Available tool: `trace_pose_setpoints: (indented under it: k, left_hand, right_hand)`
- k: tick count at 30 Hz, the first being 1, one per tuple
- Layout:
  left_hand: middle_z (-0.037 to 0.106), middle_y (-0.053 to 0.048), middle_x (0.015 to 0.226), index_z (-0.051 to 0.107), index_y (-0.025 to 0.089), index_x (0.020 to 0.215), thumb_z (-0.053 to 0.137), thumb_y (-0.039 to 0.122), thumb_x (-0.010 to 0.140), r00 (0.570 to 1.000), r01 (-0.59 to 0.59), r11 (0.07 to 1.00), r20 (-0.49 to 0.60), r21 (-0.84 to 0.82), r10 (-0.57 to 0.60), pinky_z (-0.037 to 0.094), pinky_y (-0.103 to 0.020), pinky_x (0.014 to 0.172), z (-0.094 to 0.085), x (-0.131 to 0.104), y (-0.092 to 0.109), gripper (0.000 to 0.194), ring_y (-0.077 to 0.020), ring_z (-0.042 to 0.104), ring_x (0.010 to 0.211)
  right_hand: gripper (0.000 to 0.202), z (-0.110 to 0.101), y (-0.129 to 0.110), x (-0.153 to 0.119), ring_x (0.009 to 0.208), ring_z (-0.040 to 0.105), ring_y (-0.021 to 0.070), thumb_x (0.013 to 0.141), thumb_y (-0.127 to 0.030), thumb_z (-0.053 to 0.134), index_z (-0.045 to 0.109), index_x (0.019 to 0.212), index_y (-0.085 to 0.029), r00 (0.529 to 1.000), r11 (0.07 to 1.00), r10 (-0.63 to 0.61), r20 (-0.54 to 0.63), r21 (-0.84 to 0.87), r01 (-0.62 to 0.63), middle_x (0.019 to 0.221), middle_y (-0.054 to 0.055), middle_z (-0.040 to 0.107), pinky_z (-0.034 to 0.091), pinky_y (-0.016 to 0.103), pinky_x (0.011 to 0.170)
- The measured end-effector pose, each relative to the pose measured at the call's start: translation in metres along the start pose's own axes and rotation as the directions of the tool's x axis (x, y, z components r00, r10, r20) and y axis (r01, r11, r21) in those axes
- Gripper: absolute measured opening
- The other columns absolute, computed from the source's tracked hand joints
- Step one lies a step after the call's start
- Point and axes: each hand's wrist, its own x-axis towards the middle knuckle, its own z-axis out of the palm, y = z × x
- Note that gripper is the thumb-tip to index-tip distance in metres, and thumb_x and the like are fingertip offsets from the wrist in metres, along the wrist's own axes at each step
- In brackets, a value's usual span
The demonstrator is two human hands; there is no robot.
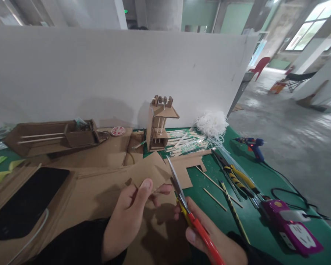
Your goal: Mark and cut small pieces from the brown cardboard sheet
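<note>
My left hand (136,204) pinches a small piece of cardboard (151,167) between thumb and fingers, over a larger brown cardboard sheet (99,187). In my right hand (205,230) are scissors (179,184) with red and yellow handles, their blades pointing up and away. The blades are beside the right edge of the cardboard piece; whether they touch it I cannot tell. Behind the hands stands an upright cardboard model (158,125) with thin sticks inside and small wheels on top.
A long cardboard box model (52,136) lies at the left, near a black tablet-like slab (27,202). Wrapped sticks (184,141) and white string (212,125) lie at the back. Pliers (242,180), a glue gun (252,145) and a purple power strip (292,224) occupy the right side.
</note>
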Motion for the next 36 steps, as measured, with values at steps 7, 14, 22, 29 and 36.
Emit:
trace_pose_setpoints:
  k: [7, 14, 22, 29, 36]
  left_hand:
    - [0.077, -0.007, 0.079, 0.076, 0.016, 0.089, 0.049, 0.049, 0.092, 0.997, -0.068, 0.996, 0.031, 0.055, 0.066, 0.057, -0.03, 0.074, -0.001, 0.004, 0.006, 0.043, -0.0199, 0.069, 0.068]
    - [0.077, -0.008, 0.08, 0.075, 0.014, 0.091, 0.051, 0.047, 0.092, 0.998, -0.046, 0.999, 0.032, 0.026, 0.045, 0.059, -0.028, 0.072, -0.001, 0.003, 0.005, 0.041, -0.0196, 0.07, 0.066]
    - [0.078, -0.01, 0.086, 0.074, 0.014, 0.085, 0.052, 0.049, 0.09, 0.999, -0.031, 1.0, 0.044, -0.003, 0.031, 0.06, -0.029, 0.07, -0.001, 0.005, 0.006, 0.042, -0.0236, 0.074, 0.074]
    - [0.078, -0.011, 0.089, 0.075, 0.016, 0.084, 0.057, 0.049, 0.088, 0.999, -0.027, 0.999, 0.044, -0.025, 0.028, 0.059, -0.031, 0.066, 0.001, 0.008, 0.007, 0.038, -0.024, 0.073, 0.07]
    - [0.078, -0.009, 0.084, 0.077, 0.016, 0.085, 0.061, 0.052, 0.086, 0.999, 0.003, 0.999, 0.04, -0.04, -0.001, 0.059, -0.031, 0.064, 0.002, 0.009, 0.008, 0.039, -0.0228, 0.072, 0.065]
  right_hand:
    - [0.057, 0.002, 0.003, 0.002, 0.084, 0.048, 0.0196, 0.08, -0.077, 0.054, 0.048, 0.108, -0.027, 0.996, 0.989, 0.072, 0.059, 0.124, -0.079, 0.1, 0.004, 0.048, 0.044, 0.03, 0.073]
    - [0.059, 0.004, -0.004, 0.005, 0.086, 0.043, 0.0188, 0.079, -0.08, 0.052, 0.045, 0.099, -0.025, 0.997, 0.989, 0.076, 0.027, 0.127, -0.079, 0.094, 0.003, 0.046, 0.038, 0.026, 0.064]
    - [0.06, 0.008, -0.01, 0.011, 0.068, 0.033, 0.0126, 0.074, -0.08, 0.059, 0.042, 0.088, -0.024, 0.994, 0.97, 0.105, -0.008, 0.222, -0.101, 0.085, -0.002, 0.041, 0.028, 0.023, 0.053]
    - [0.055, 0.005, -0.002, 0.008, 0.07, 0.034, 0.0138, 0.079, -0.076, 0.058, 0.044, 0.088, -0.023, 0.995, 0.986, 0.087, -0.044, 0.144, -0.08, 0.082, -0.003, 0.042, 0.033, 0.027, 0.063]
    - [0.054, 0.005, 0.008, 0.008, 0.071, 0.034, 0.0138, 0.081, -0.074, 0.057, 0.047, 0.094, -0.022, 0.994, 0.984, 0.09, -0.056, 0.159, -0.08, 0.084, -0.002, 0.043, 0.032, 0.027, 0.062]
